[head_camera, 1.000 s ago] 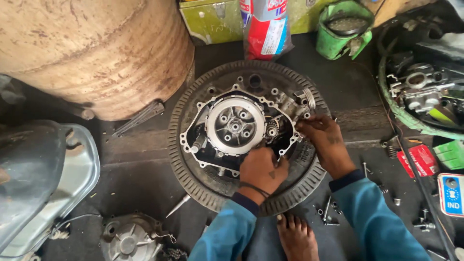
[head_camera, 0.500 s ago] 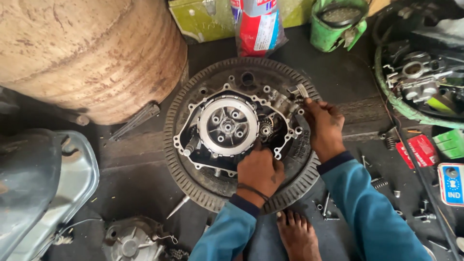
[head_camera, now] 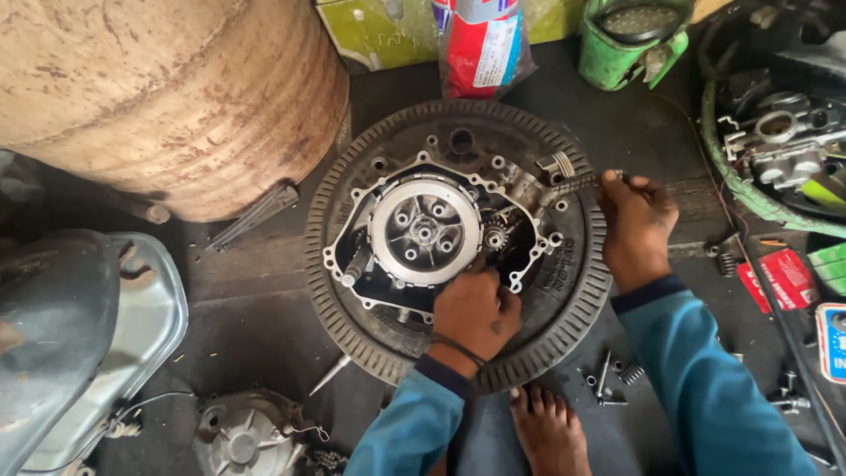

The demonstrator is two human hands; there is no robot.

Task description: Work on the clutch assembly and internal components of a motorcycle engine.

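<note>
Left hand point(head_camera: 476, 313) rests closed-fingered on the engine case point(head_camera: 441, 234) just below the clutch point(head_camera: 425, 232), while right hand point(head_camera: 636, 231) pinches the chain point(head_camera: 577, 182) at its fingertips; advisable to keep the case steadied and the chain taut.

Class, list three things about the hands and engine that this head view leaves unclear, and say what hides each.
- Left hand: its fingers curl under, hiding what they touch on the engine case.
- Right hand: the tool end vanishes inside its grip.
- Bolts: too small, partly behind the sleeve.
</note>
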